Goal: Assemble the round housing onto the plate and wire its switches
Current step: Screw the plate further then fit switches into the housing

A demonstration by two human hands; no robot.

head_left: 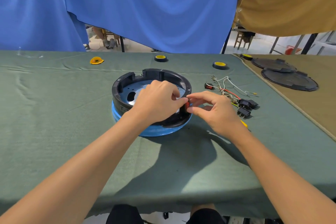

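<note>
At the near right side of the housing [151, 78], both of your hands met at one spot on its wall. Your right hand [214, 111] pinched a small red switch [187, 105] between thumb and forefinger, with the other fingers loosely spread. It held the switch against the outside of the wall, and I judged you were seating it in an opening there.

Your left hand [156, 102] reached across the top of the housing, fingers curled over the rim and down the inside of the wall directly behind the switch. Most likely this braced the wall against the push from outside. Those fingertips were hidden, so I cannot tell whether they touched the switch's back.

The switch therefore lay between your two hands, gripped by the right and just beside the knuckles of the left.

The housing sat on the blue plate [163, 131], whose rim showed beneath it along the near side. That step looked done, though no fastening could be made out.

To the right of the housing, well apart from it, lay a tangle of wires [227, 87], a second red switch [208, 86] and some black switches [245, 107]. They sat close to your right hand, handy for wiring that seemed not yet begun. Beyond the housing sat two tape rolls [161, 58].
</note>
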